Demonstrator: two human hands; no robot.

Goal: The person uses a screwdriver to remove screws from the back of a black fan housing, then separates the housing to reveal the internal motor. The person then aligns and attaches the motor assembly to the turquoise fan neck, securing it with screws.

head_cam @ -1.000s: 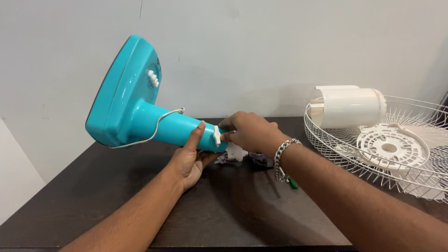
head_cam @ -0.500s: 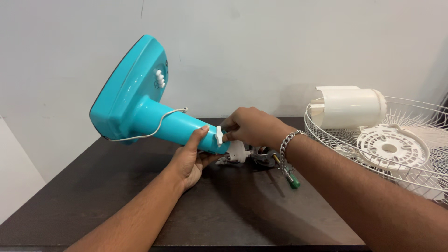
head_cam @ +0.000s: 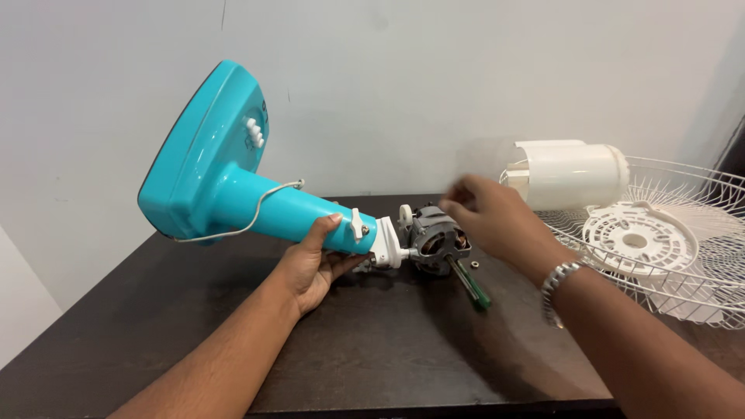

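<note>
Fan stand (head_cam: 264, 206) clasped underneath by left hand (head_cam: 314, 264); right hand (head_cam: 493, 217) hovers

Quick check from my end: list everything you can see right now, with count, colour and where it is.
fan stand: 1, turquoise, base tilted up at left, neck held over the table
knob: 1, white, on the neck's end
cord: 1, white, along the neck
motor: 1, grey metal, bare, at the neck's end
screwdriver: 1, green handle, on the table by the motor
motor cover: 1, white, on the grille
grille: 1, white wire, right side
table: 1, dark brown
wall: 1, white, behind
left hand: gripping the neck from below
right hand: blurred, above the motor, holding nothing visible
</note>
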